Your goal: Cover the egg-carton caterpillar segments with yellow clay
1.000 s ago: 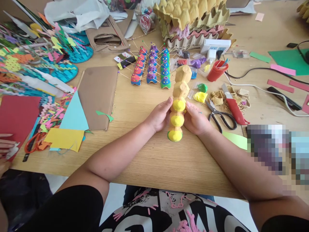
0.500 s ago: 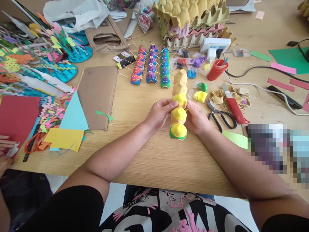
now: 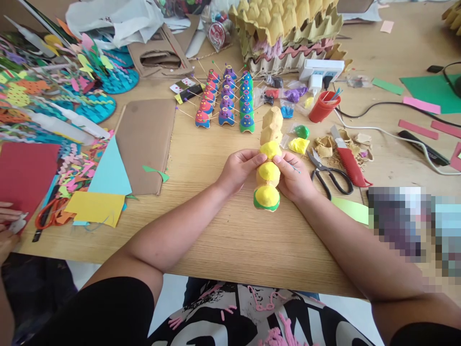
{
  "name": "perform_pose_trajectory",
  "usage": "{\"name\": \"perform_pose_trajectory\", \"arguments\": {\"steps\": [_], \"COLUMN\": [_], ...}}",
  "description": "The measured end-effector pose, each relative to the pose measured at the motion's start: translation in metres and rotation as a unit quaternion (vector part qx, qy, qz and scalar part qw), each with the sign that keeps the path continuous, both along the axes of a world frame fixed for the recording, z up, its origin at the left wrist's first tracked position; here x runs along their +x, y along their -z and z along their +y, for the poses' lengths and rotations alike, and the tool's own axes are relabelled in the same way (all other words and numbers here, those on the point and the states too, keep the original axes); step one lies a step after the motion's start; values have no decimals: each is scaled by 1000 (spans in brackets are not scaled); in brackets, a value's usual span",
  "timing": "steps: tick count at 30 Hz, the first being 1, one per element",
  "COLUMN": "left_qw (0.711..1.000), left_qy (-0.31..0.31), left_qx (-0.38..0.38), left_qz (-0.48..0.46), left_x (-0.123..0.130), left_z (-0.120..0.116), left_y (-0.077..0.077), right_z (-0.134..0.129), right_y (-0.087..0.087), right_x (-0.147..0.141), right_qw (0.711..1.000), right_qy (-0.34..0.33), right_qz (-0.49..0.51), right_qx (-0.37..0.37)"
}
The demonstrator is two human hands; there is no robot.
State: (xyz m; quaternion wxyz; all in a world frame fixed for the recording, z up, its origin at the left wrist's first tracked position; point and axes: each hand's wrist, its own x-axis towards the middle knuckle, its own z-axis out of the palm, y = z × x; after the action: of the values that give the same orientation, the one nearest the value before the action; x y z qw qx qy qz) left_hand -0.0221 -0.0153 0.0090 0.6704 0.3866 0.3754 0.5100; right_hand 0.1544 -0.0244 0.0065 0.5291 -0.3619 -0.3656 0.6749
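A bumpy egg-carton strip (image 3: pixel 269 172) is held upright over the table between both hands. Yellow clay covers its three lower bumps, a green band rims the lowest one, and the upper bumps are bare tan. My left hand (image 3: pixel 238 172) grips its left side, thumb on the third bump from the bottom. From the right, my right hand (image 3: pixel 296 177) pinches the same bump with its thumb; a thin blue stick shows by its fingers. Yellow clay (image 3: pixel 298 145) and green clay (image 3: pixel 301 131) lie just beyond. Three finished strips, red (image 3: pixel 207 98), purple (image 3: pixel 227 96) and green-blue (image 3: pixel 247 102), stand behind.
Scissors (image 3: pixel 329 173) and a red-handled knife (image 3: pixel 351 163) lie right of my right hand, near a red cup (image 3: pixel 324 106). Egg trays (image 3: pixel 288 29) are stacked at the back. Cardboard (image 3: pixel 146 144) and coloured paper lie left. Another person's hand (image 3: pixel 7 223) is at far left.
My right thumb has moved up and left onto the yellow bump. The strip has shifted slightly to the right, and the blue stick by my right hand shows more.
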Motion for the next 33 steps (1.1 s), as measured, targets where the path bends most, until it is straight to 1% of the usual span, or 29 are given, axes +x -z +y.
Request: {"name": "perform_pose_trajectory", "arguments": {"steps": [4,8,12,15,18,25,30,33], "left_qw": [998,993,990,988,991,1000,1000,999], "left_qy": [-20,-25,-26,-26,-28,3,-6,13], "left_qx": [29,50,61,67,61,12,0,-6], "left_qz": [58,105,128,134,116,-7,-23,-38], "left_x": [-5,-8,-8,-8,-8,1,3,2], "left_z": [3,2,1,2,3,1,0,-1], "left_y": [2,-2,-7,-4,1,5,7,6], "right_z": [1,2,4,5,4,4,5,5], "right_y": [0,-1,0,0,0,2,3,4], "right_x": [1,2,4,6,6,5,5,4], "right_qw": [1000,1000,1000,1000,999,999,998,997], "right_qy": [-4,-6,-7,-18,-39,-46,-59,-72], "right_qz": [4,1,-20,-10,10,15,23,13], "right_qx": [1,3,15,10,-5,-17,-11,-15]}}
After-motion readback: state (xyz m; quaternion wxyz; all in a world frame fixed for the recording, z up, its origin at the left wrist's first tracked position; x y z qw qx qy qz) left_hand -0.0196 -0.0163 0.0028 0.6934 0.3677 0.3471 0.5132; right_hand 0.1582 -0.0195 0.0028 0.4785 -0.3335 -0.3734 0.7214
